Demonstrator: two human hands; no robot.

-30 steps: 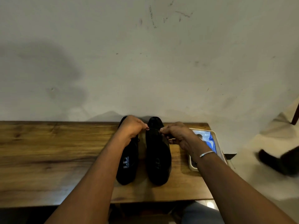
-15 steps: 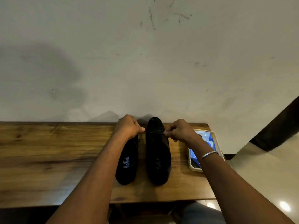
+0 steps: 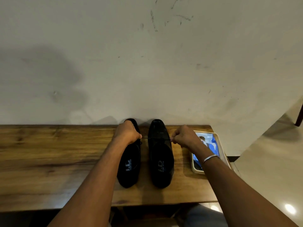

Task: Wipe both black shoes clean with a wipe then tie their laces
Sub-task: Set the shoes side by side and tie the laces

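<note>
Lacing is the step in hand, judging from the head view. Two black shoes sit side by side on the wooden surface (image 3: 49, 161), toes toward the wall. The left hand (image 3: 127, 135) and the right hand (image 3: 185, 138) are each closed on one end of the lace (image 3: 155, 138) of the right shoe (image 3: 161, 154), drawn taut straight across its vamp. The left hand hangs over the left shoe (image 3: 130, 164), whose own lace I cannot make out. A tray (image 3: 220, 145) with a blue packet (image 3: 213, 143) lies just beside the right shoe. Next, probably, cinching this knot, then forming loops without letting tension slip.
</note>
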